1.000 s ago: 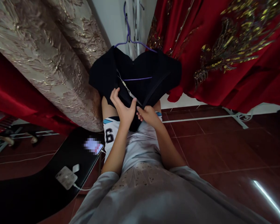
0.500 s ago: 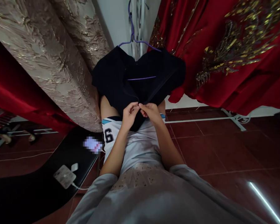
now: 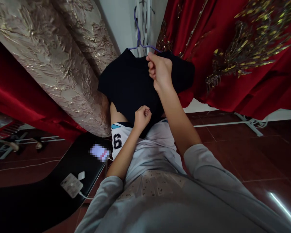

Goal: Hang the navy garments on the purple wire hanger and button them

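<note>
A dark, nearly black garment (image 3: 126,79) hangs in front of me on a purple hanger (image 3: 138,34), its lower part over my lap. My right hand (image 3: 161,68) is closed at its neckline, fingers curled with the thumb on top, apparently on the zipper; the pull is hidden inside the fingers. Lower down, my left hand (image 3: 143,116) is closed on the garment near the bottom of its front. The front between my hands looks drawn together, and no gap shows there.
Pinkish textured fabric (image 3: 70,74) hangs at left, red sequined cloth (image 3: 232,58) at right. A pale rack (image 3: 143,26) stands behind the hanger. On a black bench (image 3: 46,191) to my left lie a phone (image 3: 100,152), a patterned white device (image 3: 72,185) with a cable, and a small white case (image 3: 81,175).
My right hand has risen from the bottom of the V-shaped opening to the neckline, and the opening has closed. My left hand has stayed low, its fingers more curled.
</note>
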`<state>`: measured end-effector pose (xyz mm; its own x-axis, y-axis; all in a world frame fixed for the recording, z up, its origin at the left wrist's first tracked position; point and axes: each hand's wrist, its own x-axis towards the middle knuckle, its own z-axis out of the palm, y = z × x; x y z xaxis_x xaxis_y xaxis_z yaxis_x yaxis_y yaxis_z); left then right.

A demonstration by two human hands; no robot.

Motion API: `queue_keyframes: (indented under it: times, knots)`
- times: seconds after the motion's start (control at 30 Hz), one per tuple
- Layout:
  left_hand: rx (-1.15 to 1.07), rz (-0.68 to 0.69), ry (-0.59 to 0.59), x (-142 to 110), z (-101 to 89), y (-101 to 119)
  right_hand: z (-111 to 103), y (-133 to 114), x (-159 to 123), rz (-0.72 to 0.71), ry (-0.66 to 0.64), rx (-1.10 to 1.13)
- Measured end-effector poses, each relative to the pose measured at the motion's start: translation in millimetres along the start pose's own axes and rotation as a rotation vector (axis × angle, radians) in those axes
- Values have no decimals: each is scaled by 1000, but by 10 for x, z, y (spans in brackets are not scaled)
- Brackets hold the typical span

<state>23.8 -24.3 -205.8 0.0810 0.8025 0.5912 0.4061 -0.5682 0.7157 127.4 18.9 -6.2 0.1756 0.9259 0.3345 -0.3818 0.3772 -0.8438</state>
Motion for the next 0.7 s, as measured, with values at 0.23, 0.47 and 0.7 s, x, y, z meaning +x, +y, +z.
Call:
queue_keyframes:
  times: [0.23,0.47,0.7]
  knots:
    - [-55,385,165,1056,-726,659,-117,-155,-91,-115,-175,-309]
    - [45,542,137,1553,-927,871,-218,219,-223,-257,-72,-713]
    - [-103,337,580,1610,-1755,159,-176,804,-611,-192,-179,-808]
